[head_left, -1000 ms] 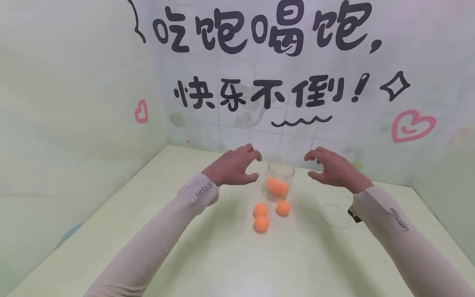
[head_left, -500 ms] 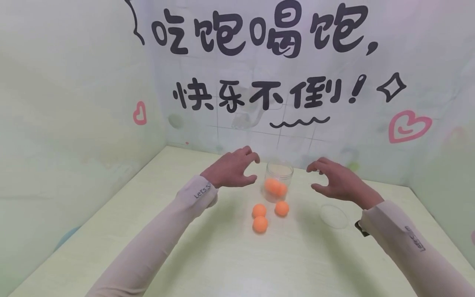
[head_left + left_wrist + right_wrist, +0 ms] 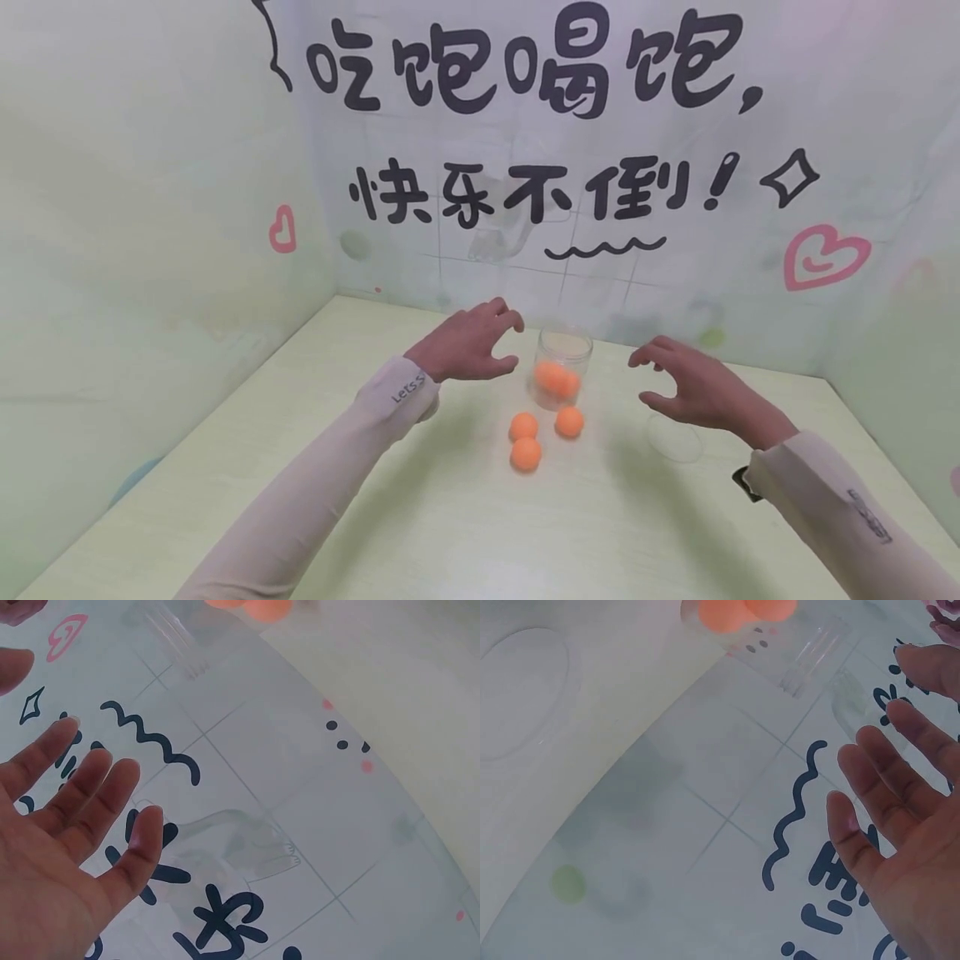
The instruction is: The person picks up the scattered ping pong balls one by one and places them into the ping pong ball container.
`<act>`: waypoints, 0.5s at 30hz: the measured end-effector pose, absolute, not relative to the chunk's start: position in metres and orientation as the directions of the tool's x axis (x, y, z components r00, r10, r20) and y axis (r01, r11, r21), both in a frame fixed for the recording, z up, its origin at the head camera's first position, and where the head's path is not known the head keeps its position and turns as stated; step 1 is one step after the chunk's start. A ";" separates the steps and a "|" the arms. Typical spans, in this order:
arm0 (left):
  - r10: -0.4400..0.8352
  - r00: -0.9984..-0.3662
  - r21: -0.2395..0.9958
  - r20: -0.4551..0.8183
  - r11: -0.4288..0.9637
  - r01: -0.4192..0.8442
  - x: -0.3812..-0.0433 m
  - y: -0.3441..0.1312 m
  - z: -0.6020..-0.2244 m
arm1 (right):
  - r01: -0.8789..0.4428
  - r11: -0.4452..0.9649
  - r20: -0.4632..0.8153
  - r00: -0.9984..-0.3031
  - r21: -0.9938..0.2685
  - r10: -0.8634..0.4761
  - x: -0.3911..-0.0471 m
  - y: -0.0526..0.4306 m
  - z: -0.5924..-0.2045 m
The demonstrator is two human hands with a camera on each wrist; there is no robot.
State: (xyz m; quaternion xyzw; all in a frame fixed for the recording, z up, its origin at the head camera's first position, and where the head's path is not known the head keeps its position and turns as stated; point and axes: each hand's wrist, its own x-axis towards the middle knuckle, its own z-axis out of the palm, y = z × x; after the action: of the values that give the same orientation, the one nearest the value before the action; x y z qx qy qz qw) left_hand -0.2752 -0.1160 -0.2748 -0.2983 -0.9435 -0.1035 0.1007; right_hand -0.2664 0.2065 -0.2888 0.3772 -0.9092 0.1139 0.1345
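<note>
A clear jar (image 3: 565, 346) with orange balls (image 3: 556, 377) in it stands near the back wall. Three more orange balls lie on the table in front of it: a pair at the left, the nearer ball (image 3: 526, 455) close against the other, and a single ball (image 3: 569, 422) at the right. My left hand (image 3: 468, 342) hovers left of the jar, its fingers loosely bent and holding nothing. To the jar's right my right hand (image 3: 693, 383) is also held in the air, relaxed and without anything in it. Both palms show bare in the wrist views.
A thin clear round lid (image 3: 675, 438) lies flat on the table (image 3: 480, 533) beneath the right hand. Printed fabric walls (image 3: 630, 292) enclose the table at the back and both sides. Something blue (image 3: 135, 482) shows past the left table edge.
My right hand has drawn away from the jar, to the right and toward me. The left hand, the jar and the balls stay almost where they were.
</note>
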 end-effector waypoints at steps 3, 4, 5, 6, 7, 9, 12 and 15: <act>0.541 -0.803 0.136 0.249 0.802 0.582 -0.276 -0.115 -0.276 | -0.714 0.692 0.333 -0.680 -0.102 -0.653 -0.262 0.210 -0.292; 0.539 -0.806 0.140 0.243 0.803 0.579 -0.275 -0.114 -0.276 | -0.713 0.694 0.333 -0.681 -0.100 -0.652 -0.260 0.210 -0.292; 0.538 -0.808 0.141 0.241 0.804 0.578 -0.275 -0.114 -0.276 | -0.712 0.695 0.331 -0.682 -0.100 -0.652 -0.259 0.211 -0.293; 0.538 -0.809 0.143 0.238 0.804 0.577 -0.275 -0.114 -0.276 | -0.712 0.695 0.330 -0.683 -0.101 -0.652 -0.257 0.213 -0.294; 0.537 -0.810 0.145 0.234 0.805 0.575 -0.275 -0.113 -0.276 | -0.711 0.696 0.328 -0.684 -0.100 -0.652 -0.256 0.214 -0.294; 0.539 -0.811 0.149 0.227 0.804 0.576 -0.275 -0.113 -0.277 | -0.708 0.699 0.323 -0.688 -0.103 -0.649 -0.254 0.216 -0.295; 0.542 -0.809 0.147 0.226 0.802 0.578 -0.276 -0.112 -0.278 | -0.707 0.699 0.322 -0.689 -0.105 -0.649 -0.252 0.218 -0.297; 0.545 -0.807 0.144 0.226 0.801 0.581 -0.277 -0.111 -0.279 | -0.711 0.696 0.328 -0.685 -0.100 -0.651 -0.252 0.219 -0.298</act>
State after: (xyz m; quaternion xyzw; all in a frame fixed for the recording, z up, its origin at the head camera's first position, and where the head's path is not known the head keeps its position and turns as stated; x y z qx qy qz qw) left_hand -0.2766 -0.1114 -0.2792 -0.2981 -0.9449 -0.1038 0.0869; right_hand -0.2516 0.2193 -0.2975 0.3736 -0.9111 0.1103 0.1347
